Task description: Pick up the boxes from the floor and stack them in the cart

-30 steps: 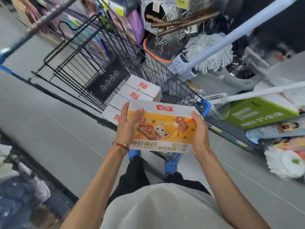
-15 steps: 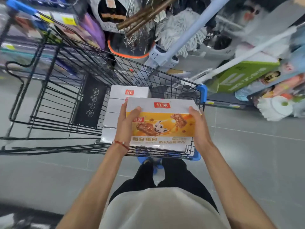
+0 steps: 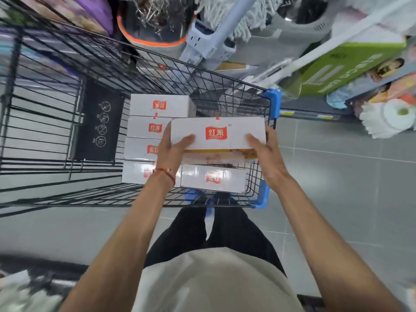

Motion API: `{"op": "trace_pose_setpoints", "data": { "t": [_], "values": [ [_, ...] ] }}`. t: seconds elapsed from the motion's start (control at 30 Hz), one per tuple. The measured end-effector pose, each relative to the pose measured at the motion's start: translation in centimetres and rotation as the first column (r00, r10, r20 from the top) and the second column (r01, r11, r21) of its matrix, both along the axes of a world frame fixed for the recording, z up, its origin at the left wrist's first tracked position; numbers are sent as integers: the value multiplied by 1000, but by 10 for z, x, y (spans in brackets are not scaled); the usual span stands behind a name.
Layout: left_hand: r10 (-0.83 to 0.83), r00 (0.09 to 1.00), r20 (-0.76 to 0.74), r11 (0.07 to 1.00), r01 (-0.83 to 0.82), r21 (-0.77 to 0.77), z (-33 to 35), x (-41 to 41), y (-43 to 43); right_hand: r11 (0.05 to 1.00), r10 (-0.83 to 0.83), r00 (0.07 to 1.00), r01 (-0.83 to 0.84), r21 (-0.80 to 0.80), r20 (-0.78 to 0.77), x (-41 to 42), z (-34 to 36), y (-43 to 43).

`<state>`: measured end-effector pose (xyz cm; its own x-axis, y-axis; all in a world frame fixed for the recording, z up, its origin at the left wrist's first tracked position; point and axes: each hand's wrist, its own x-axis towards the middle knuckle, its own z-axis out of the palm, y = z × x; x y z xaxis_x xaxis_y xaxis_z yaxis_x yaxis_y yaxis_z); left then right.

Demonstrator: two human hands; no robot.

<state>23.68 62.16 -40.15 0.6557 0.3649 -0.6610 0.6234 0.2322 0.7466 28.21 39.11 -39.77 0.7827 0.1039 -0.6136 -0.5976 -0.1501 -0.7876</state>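
Observation:
I hold a white box with a red logo (image 3: 217, 134) over the black wire cart (image 3: 256, 91). My left hand (image 3: 172, 149) grips its left end and my right hand (image 3: 262, 149) grips its right end, thumbs on the white top. The box's orange face points toward me and down. Inside the cart a column of several white boxes (image 3: 157, 105) lies on the left, and one more white box (image 3: 212, 179) lies at the near right, just below the held box.
The cart has blue corner guards (image 3: 273, 102) and a black sign panel (image 3: 101, 122) on its left side. Mops, a grey bucket (image 3: 290, 32) and a green carton (image 3: 346, 66) crowd the shelf beyond. Grey tiled floor (image 3: 337, 188) lies to the right.
The box has tipped from showing its orange face to showing its white top, and has moved forward and down into the cart, over the near right box.

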Motion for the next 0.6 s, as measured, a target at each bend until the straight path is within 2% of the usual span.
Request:
{"op": "trace_pose_setpoints", "data": {
  "t": [0.13,0.37,0.6],
  "values": [
    [-51,997,-59,998,53,20,-23,5,1,998,54,998,-56,-27,-45,-2,-18,-4],
    [-141,978,-151,988,148,41,-75,2,15,991,49,986,-69,-117,-161,-11,-58,4],
    [-182,926,-330,967,230,110,-115,-3,16,978,33,960,-88,-189,-277,-22,-94,14]
  ]
}}
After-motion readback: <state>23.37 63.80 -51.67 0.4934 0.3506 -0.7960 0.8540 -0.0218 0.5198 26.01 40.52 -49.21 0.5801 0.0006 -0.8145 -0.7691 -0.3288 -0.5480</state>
